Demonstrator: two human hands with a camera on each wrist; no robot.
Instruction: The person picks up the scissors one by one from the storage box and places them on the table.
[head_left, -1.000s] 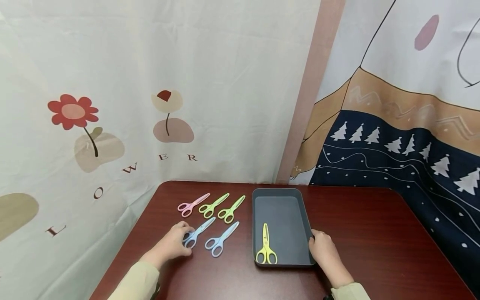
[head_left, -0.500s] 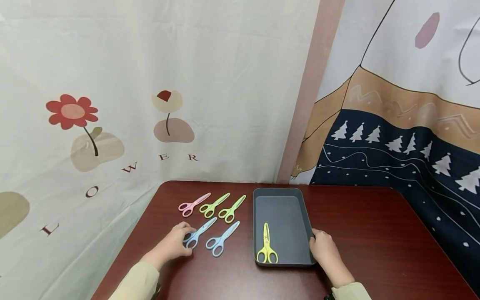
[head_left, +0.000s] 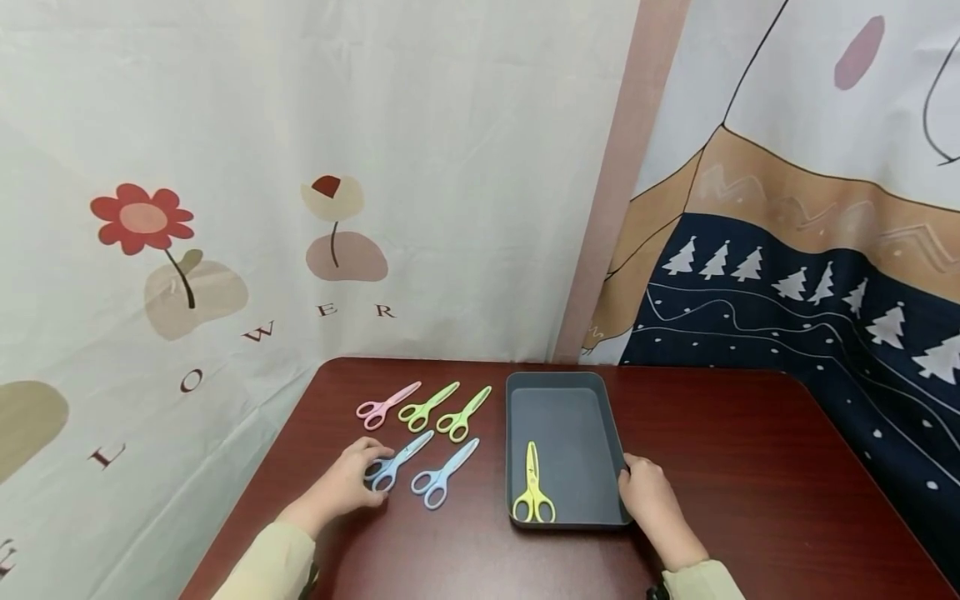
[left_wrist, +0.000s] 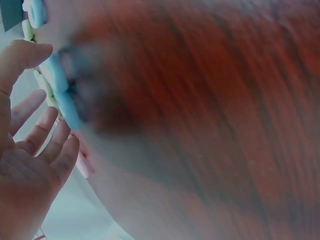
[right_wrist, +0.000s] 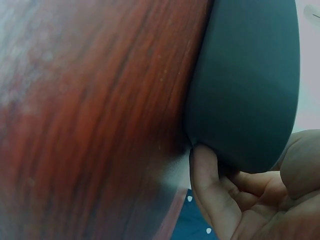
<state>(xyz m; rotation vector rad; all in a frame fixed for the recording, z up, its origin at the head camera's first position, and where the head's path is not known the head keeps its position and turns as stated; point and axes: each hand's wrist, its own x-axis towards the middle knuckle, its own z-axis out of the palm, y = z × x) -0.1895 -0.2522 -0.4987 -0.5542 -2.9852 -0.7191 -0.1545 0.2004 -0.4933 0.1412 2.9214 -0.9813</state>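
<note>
In the head view my left hand (head_left: 348,479) is at the handles of a pair of light blue scissors (head_left: 412,447) lying on the table. Its thumb and fingers are spread about the handle loops; the left wrist view shows them apart, not closed on the blue handles (left_wrist: 70,109). A second pair of blue scissors (head_left: 454,462) lies just to the right. My right hand (head_left: 651,504) grips the right side of a dark grey tray (head_left: 577,442), its fingers curled at the rim. Yellow scissors (head_left: 532,479) lie in the tray's near left corner.
Pink scissors (head_left: 390,403) and two pairs of green scissors, one left (head_left: 431,404) and one right (head_left: 467,412), lie farther back on the reddish-brown table (head_left: 750,467). Behind the table hangs a printed curtain (head_left: 465,208).
The view has tilted very slightly. Both hands, the scissors and the tray keep essentially the same places.
</note>
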